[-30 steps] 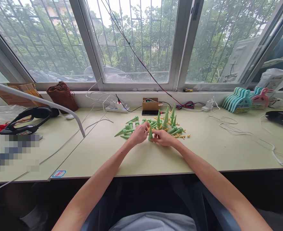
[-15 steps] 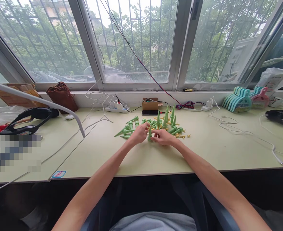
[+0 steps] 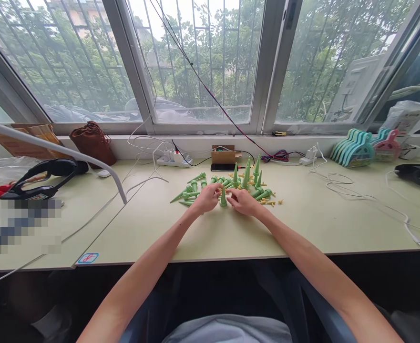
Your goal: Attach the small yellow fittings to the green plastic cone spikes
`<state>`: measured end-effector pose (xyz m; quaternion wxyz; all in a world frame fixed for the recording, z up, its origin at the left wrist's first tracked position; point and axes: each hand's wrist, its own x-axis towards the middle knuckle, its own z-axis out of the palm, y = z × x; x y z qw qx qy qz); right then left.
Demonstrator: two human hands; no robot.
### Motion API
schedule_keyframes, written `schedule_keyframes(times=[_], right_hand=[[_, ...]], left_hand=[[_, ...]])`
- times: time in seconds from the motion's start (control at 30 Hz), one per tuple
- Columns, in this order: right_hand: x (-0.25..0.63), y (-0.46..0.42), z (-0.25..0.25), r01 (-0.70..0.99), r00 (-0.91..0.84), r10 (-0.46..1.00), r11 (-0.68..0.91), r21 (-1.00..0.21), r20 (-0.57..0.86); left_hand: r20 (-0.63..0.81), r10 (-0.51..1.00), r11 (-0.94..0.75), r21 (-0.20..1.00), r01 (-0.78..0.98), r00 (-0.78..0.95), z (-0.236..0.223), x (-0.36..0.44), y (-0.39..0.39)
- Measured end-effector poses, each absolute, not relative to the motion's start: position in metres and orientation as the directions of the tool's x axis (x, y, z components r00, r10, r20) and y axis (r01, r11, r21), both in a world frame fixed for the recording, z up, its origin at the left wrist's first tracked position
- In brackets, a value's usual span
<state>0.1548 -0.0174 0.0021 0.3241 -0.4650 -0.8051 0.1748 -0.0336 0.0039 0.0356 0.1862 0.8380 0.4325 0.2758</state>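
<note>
A small green cone (image 3: 223, 197) stands upright on the pale green table (image 3: 202, 233) between my two hands. My left hand (image 3: 207, 198) sits just left of it, fingers curled, fingertips among small yellow pieces (image 3: 218, 192). My right hand (image 3: 244, 202) lies just right of the cone, fingers loosely bent, no longer on it. Behind them is a heap of green cones (image 3: 191, 193), some lying flat and several standing upright (image 3: 246, 177). More small yellow pieces (image 3: 270, 202) are scattered at the right of the heap.
A power strip (image 3: 174, 159) and a cardboard box with a phone (image 3: 223, 159) sit by the window sill. White cables (image 3: 353, 193) trail on the right. A white lamp arm (image 3: 63, 152), black headset (image 3: 41, 178) and brown pouch (image 3: 92, 143) are at the left. Teal and pink plastic pieces (image 3: 360, 148) stand at the far right.
My right hand has let go of the small green cone, which now stands alone between my hands. My left hand has shifted slightly toward the yellow pieces.
</note>
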Motion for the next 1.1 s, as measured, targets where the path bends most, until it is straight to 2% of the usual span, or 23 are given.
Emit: schedule_keyframes(times=[0.43, 0.97, 1.1], right_hand=[[0.1532, -0.0214, 0.0068, 0.621, -0.328, 0.872, 0.488, -0.614, 0.362], [0.1527, -0.0206, 0.0046, 0.614, -0.339, 0.864, 0.503, -0.609, 0.372], [0.1528, -0.0201, 0.0037, 0.632, -0.333, 0.86, 0.508, -0.586, 0.386]], left_hand=[[0.333, 0.79, -0.61, 0.511, 0.606, 0.514, 0.0351, -0.0332, 0.0034], [0.329, 0.8, -0.588, 0.597, 0.546, 0.501, 0.031, -0.0311, 0.0042], [0.295, 0.845, -0.514, 0.678, 0.526, 0.445, 0.0352, -0.0286, 0.0]])
